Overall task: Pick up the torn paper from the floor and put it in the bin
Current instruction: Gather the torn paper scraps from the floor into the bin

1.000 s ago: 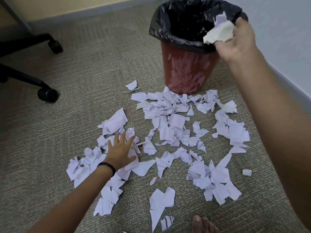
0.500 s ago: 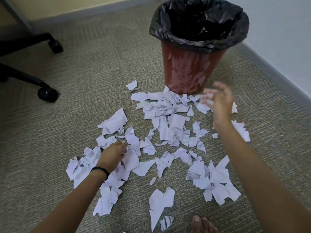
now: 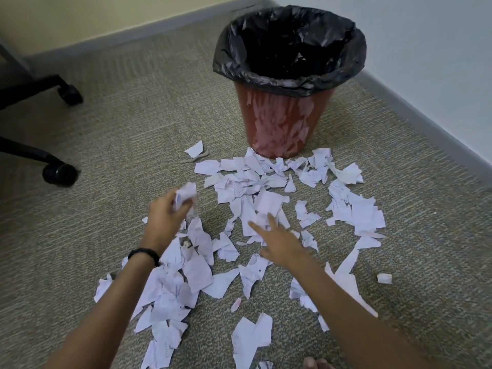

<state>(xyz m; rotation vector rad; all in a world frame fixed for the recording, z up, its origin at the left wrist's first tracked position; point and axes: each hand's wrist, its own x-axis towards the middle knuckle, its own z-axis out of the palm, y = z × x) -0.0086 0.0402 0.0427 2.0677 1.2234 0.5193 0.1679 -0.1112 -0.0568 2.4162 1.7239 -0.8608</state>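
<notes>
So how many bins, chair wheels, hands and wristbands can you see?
Red bin: 1
Black chair wheels: 2
Hands: 2 (left hand gripping crumpled paper, right hand open)
Black wristband: 1
Total: 6

- The bin [image 3: 286, 123] stands upright beyond the scraps, its black-lined mouth open to a reach from above.
- A wall [image 3: 439, 49] runs close behind and to the right of it, closing that side.
- Bare carpet [image 3: 138, 123] lies open left of the bin.
- Two chair castors [image 3: 60, 173] stand far left, well apart from the torn paper [image 3: 269, 202].
- The paper lies flat, low under any passing hand.
</notes>
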